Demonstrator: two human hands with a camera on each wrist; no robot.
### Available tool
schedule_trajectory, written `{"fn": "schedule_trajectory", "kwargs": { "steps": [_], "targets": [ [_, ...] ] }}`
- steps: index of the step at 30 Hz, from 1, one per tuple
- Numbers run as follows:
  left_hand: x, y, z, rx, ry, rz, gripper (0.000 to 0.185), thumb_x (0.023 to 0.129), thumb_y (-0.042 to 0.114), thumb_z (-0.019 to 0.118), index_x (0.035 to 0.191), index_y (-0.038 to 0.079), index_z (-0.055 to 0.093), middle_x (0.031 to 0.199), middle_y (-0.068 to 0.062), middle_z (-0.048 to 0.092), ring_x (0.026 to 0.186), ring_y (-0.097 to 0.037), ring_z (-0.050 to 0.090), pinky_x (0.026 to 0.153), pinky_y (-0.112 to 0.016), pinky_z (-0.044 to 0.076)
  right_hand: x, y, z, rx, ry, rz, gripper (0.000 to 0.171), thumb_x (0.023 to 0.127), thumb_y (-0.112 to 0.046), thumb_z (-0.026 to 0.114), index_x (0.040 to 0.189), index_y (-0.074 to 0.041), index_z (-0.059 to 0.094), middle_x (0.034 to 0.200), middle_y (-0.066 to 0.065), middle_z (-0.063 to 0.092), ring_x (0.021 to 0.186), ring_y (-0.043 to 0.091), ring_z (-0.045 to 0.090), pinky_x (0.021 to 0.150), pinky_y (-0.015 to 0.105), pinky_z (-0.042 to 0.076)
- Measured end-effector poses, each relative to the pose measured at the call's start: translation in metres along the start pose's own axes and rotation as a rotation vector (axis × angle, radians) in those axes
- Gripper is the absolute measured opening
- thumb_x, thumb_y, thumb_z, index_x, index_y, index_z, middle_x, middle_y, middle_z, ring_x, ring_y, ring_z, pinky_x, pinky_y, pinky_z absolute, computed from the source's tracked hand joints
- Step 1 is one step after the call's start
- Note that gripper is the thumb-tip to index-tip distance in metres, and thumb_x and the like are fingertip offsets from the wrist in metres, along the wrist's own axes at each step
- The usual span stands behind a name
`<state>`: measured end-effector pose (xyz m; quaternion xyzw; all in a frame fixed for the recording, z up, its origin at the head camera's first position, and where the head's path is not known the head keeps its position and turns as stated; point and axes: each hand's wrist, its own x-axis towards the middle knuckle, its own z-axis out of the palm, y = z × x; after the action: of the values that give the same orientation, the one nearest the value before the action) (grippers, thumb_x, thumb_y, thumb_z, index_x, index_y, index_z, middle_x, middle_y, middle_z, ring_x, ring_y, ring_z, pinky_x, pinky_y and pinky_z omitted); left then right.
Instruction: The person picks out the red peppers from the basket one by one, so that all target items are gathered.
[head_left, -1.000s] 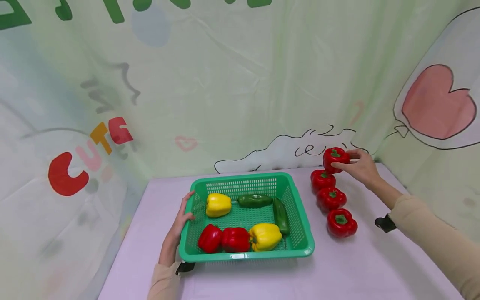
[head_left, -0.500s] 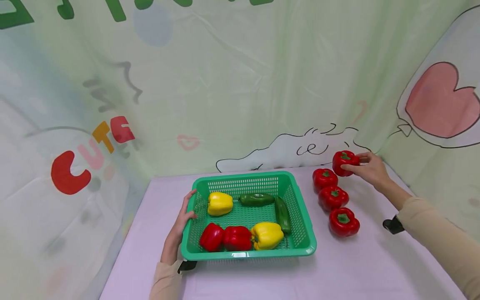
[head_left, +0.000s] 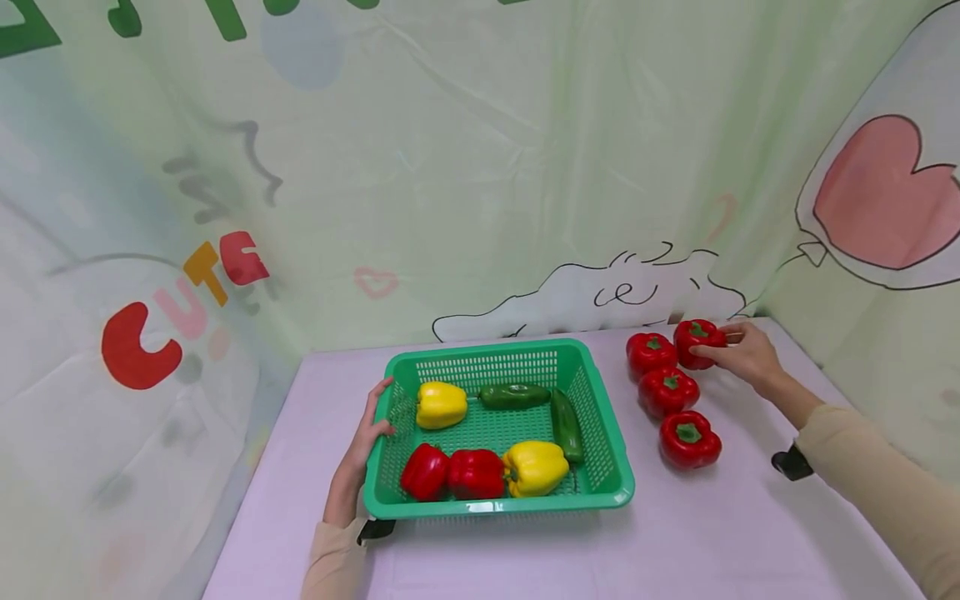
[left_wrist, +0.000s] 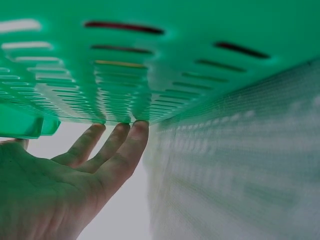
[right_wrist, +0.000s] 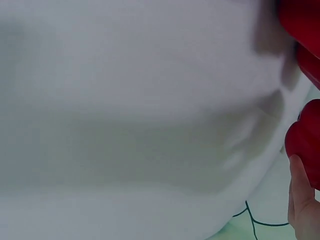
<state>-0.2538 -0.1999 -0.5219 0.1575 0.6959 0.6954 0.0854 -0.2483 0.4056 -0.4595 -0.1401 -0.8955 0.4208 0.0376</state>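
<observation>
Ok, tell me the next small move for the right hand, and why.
Probably let go of the red pepper: the right hand grips it low at the table, beside three other red peppers. The left hand rests on the green basket.

three red peppers (head_left: 670,390) lined on lilac table (head_left: 525,550).

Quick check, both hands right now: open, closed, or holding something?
Left hand: open, straight fingers resting against the green basket's left wall.
Right hand: gripping the far red pepper, at the table.
</observation>
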Motion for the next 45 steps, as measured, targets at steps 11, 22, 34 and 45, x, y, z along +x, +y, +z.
{"fn": "schedule_trajectory", "kwargs": {
  "steps": [11,22,34,45],
  "targets": [
    [0.000,0.001,0.000,0.002,0.004,0.006,0.084,0.077,0.001,0.038,0.156,0.016,0.015,0.158,-0.020,0.016,0.130,-0.045,0.032,0.088,-0.036,0.046,-0.003,0.019,0.009,-0.025,-0.051,-0.017,0.080,0.092,-0.034,0.065,0.138,0.018,0.025,0.135,0.041,0.032,0.120,0.056,0.035,0.082,0.048,0.052],
    [0.000,-0.001,0.001,0.000,0.009,0.005,0.084,0.077,0.000,0.038,0.156,0.016,0.015,0.158,-0.020,0.016,0.131,-0.045,0.032,0.089,-0.036,0.046,-0.004,0.017,0.011,-0.008,-0.069,-0.016,0.082,0.092,-0.032,0.065,0.140,0.018,0.022,0.137,0.043,0.029,0.122,0.057,0.034,0.089,0.055,0.050],
    [-0.001,0.000,0.002,-0.010,-0.002,-0.004,0.084,0.078,0.000,0.038,0.156,0.016,0.014,0.159,-0.020,0.015,0.133,-0.046,0.031,0.091,-0.041,0.045,-0.007,0.008,0.001,-0.029,-0.128,-0.032,0.082,0.095,-0.039,0.058,0.144,0.016,0.021,0.139,0.043,0.030,0.124,0.056,0.036,0.092,0.057,0.047],
    [0.000,0.001,0.001,-0.007,-0.001,-0.001,0.084,0.078,0.000,0.037,0.157,0.018,0.014,0.160,-0.017,0.014,0.132,-0.045,0.031,0.092,-0.043,0.045,-0.009,-0.017,-0.008,-0.110,-0.099,-0.113,0.076,0.095,-0.040,0.059,0.140,0.014,0.030,0.138,0.040,0.035,0.124,0.055,0.036,0.093,0.063,0.043]
  ]
}}
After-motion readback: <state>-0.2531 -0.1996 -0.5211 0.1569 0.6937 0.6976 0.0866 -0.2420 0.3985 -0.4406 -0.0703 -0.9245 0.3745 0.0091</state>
